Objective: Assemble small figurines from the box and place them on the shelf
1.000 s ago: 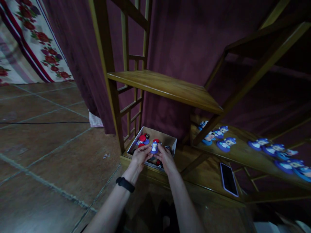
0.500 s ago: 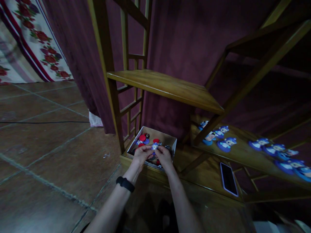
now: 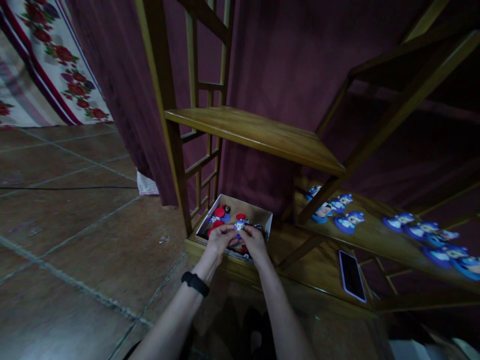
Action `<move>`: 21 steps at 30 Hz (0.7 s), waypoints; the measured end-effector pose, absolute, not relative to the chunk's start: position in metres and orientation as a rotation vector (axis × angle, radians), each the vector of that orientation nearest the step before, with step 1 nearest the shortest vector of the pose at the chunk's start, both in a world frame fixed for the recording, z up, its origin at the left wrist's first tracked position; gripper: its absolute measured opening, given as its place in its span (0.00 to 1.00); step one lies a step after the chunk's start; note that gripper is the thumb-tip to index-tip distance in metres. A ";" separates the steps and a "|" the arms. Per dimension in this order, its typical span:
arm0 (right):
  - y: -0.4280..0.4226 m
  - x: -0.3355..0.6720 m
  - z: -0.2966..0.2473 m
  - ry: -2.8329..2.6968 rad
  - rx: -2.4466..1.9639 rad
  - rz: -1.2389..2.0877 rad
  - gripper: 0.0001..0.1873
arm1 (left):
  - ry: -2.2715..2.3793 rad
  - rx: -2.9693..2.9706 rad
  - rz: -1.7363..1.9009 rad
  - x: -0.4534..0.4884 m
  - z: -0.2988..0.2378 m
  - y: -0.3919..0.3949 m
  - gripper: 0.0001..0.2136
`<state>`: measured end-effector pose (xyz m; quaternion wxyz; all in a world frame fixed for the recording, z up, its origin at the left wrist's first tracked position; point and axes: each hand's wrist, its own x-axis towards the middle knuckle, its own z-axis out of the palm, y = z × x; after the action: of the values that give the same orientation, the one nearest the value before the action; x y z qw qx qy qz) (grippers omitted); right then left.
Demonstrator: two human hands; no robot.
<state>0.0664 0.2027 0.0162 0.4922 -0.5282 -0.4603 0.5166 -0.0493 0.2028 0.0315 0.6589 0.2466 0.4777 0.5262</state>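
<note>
Both my hands are over a small open cardboard box [image 3: 258, 212] on the lowest wooden shelf. My left hand [image 3: 218, 239] and my right hand [image 3: 253, 241] pinch the same small blue and white figure piece [image 3: 239, 226] between their fingertips. Several red, blue and dark pieces [image 3: 222, 214] lie in the box behind it. A black band [image 3: 196, 283] sits on my left wrist.
A row of blue flat figures [image 3: 347, 221] lies on the slanted shelf board to the right. A phone [image 3: 352, 275] rests on the bottom board. An upper shelf [image 3: 262, 135] juts out overhead. Dark red curtain hangs behind; tiled floor [image 3: 75, 235] spreads to the left.
The blue and white piece has sunk a little lower toward the box and both hands have closed in tighter around it. The view has barely shifted.
</note>
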 end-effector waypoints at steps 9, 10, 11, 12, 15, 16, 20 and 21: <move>0.196 0.065 0.029 -0.899 -1.216 1.318 0.15 | 0.964 0.384 1.080 -0.061 0.033 0.204 0.06; 0.196 0.064 0.029 -0.906 -1.222 1.311 0.15 | 0.955 0.376 1.076 -0.062 0.033 0.204 0.06; 0.196 0.063 0.030 -0.911 -1.221 1.312 0.14 | 0.945 0.369 1.077 -0.061 0.032 0.205 0.06; 0.196 0.062 0.030 -0.912 -1.214 1.314 0.14 | 0.935 0.364 1.078 -0.061 0.032 0.205 0.05; 0.196 0.062 0.031 -0.908 -1.197 1.312 0.12 | 0.918 0.359 1.080 -0.061 0.032 0.205 0.05; 0.196 0.062 0.031 -0.905 -1.199 1.307 0.12 | 0.920 0.360 1.084 -0.060 0.032 0.205 0.05; 0.197 0.064 0.028 -0.910 -1.218 1.298 0.12 | 0.957 0.375 1.123 -0.058 0.032 0.205 0.04; 0.198 0.064 0.027 -0.919 -1.225 1.294 0.12 | 0.971 0.382 1.145 -0.057 0.032 0.204 0.05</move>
<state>0.0644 0.1976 0.0265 0.5383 -0.5150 -0.3862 0.5439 -0.0566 0.2044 0.0321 0.7147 0.1726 0.4385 0.5168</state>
